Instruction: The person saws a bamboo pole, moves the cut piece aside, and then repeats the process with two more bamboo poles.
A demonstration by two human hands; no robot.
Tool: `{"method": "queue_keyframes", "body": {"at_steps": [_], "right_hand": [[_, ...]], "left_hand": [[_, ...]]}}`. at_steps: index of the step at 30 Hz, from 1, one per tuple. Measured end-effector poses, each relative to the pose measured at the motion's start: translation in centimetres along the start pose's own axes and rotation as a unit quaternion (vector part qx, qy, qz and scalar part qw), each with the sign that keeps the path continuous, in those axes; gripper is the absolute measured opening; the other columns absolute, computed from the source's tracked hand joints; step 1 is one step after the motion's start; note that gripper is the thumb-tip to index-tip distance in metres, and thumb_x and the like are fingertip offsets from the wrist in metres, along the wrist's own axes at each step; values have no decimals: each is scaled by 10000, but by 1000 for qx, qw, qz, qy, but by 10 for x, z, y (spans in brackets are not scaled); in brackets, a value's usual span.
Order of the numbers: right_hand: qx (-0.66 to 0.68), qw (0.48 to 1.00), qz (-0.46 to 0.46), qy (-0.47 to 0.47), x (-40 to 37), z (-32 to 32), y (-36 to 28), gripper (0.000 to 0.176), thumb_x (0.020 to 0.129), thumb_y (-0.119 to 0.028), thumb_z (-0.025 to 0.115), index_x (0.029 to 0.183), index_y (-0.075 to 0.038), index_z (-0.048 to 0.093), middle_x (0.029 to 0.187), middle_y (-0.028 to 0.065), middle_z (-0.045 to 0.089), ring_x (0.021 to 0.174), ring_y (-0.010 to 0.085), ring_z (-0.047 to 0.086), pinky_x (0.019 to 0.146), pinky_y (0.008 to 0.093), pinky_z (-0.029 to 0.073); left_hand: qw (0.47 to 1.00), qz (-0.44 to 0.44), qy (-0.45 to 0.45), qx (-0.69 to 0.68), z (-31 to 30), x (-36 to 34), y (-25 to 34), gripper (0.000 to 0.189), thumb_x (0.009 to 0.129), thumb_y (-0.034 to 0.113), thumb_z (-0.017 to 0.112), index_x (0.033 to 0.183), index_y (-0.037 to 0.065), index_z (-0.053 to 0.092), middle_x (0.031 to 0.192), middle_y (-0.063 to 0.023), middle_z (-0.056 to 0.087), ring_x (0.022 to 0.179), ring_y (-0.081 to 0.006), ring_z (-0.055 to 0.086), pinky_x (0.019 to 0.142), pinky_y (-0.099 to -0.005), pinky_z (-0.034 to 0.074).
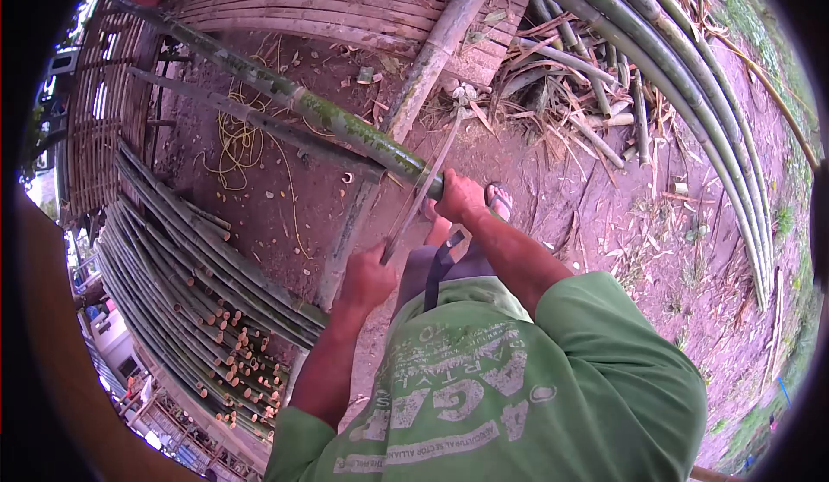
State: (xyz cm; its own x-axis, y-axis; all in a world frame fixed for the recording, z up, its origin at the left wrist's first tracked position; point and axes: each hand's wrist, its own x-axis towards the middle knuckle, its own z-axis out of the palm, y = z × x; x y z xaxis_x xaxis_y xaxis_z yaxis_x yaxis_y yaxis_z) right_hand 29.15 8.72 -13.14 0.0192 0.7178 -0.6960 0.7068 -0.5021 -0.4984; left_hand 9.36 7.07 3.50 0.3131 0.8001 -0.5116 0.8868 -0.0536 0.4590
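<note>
My left hand point(367, 279) is closed round the handle end of a long, thin saw point(429, 176). The saw slants up and away from that fist and crosses a thick green bamboo pole point(337, 121) close to its near end. My right hand point(463, 197) grips the pole's end, just to the right of the saw. From there the pole runs to the upper left. Whether the saw's teeth sit in a cut cannot be made out. Below and left of this pole lies a second, greyer bamboo length point(259, 121).
Cut bamboo poles point(199, 283) are stacked at the left. Long bent poles point(691, 76) arch along the right, beside a heap of offcuts point(570, 76). Yellow cord point(240, 141) lies on the dirt. A slatted bamboo platform point(319, 3) and wooden beam point(440, 46) stand ahead.
</note>
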Motion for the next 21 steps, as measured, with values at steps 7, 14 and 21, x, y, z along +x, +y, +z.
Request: {"method": "queue_keyframes", "body": {"at_steps": [7, 14, 21], "right_hand": [[-20, 1000, -5, 2, -5, 7, -1, 550, 726, -426, 700, 1071, -38, 518, 959, 208, 668, 934, 362, 653, 817, 446, 510], [-26, 999, 12, 25, -2, 7, -3, 515, 743, -422, 681, 1039, -33, 517, 949, 214, 668, 932, 374, 650, 825, 446, 505], [-8, 1000, 16, 14, -4, -2, -6, 505, 702, -278, 679, 1121, -51, 511, 940, 214, 672, 895, 384, 656, 801, 467, 509]], "left_hand": [[999, -23, -25, 11, -44, -91, 1, 109, 710, 61, 582, 781, -17, 554, 681, -267, 580, 691, -461, 593, 613, -508, 476], [999, 40, 14, -10, 7, 10, -7, 176, 711, 58, 557, 866, -11, 603, 705, -266, 588, 716, -448, 604, 609, -493, 483], [999, -25, -34, 17, -40, -76, -3, 190, 703, 88, 578, 844, -38, 603, 717, -281, 586, 723, -446, 613, 617, -487, 487]]}}
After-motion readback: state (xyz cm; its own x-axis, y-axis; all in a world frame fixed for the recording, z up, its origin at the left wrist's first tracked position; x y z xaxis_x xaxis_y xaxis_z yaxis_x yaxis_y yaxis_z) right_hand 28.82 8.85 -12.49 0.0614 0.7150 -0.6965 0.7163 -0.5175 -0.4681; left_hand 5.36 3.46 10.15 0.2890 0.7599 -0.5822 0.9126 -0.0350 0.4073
